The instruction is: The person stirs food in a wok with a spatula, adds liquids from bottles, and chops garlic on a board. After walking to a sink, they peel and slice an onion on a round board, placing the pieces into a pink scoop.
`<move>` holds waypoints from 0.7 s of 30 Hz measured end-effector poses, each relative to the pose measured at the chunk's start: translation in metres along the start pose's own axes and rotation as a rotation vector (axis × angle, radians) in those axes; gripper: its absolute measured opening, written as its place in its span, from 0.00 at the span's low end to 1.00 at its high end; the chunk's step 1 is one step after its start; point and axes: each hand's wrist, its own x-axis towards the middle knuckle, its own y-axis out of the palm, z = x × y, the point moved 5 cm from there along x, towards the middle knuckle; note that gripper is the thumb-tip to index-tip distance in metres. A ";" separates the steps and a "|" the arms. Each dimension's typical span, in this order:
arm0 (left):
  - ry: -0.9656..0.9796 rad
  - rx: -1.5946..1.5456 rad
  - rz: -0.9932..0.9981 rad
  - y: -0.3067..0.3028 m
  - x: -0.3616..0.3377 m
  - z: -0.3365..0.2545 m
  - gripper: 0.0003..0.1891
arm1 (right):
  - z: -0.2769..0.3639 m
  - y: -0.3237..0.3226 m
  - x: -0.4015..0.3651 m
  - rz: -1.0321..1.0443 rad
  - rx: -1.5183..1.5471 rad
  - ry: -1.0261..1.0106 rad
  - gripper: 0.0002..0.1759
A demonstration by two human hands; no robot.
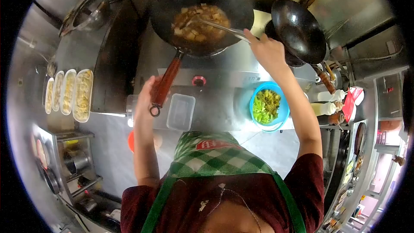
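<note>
A black wok (157, 26) sits on the stove, holding pale cubes in brown sauce (200, 28) that look like tofu. At its wooden handle (168, 77), my left hand (150, 90) is closed round the grip, some fingers hidden behind the wood. My right hand (267, 51) grips a long-handled metal cooking spoon (224, 28). The spoon's head rests among the cubes, partly covered by sauce. Just below the handle's tip, a clear plastic container (181, 112) stands on the steel counter. A blue bowl (282, 112) of green leaves (265, 105) is below my right forearm.
Another black wok (299, 32) leans tilted at the right of the stove. Squeeze bottles (325, 108) stand at the right edge. On the left are several white oval trays of food (83, 95) and a metal bowl (92, 11). A red knob (199, 80) sits on the stove front.
</note>
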 end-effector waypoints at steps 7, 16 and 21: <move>0.145 -0.034 -0.292 -0.075 0.003 0.013 0.19 | -0.052 -0.006 -0.010 0.230 0.076 0.094 0.25; 0.192 0.257 -0.385 -0.109 0.003 0.015 0.14 | -0.084 0.002 0.007 0.773 0.927 0.610 0.14; 0.538 0.627 -0.299 -0.092 0.022 -0.036 0.10 | -0.077 0.016 0.022 0.828 0.818 0.477 0.17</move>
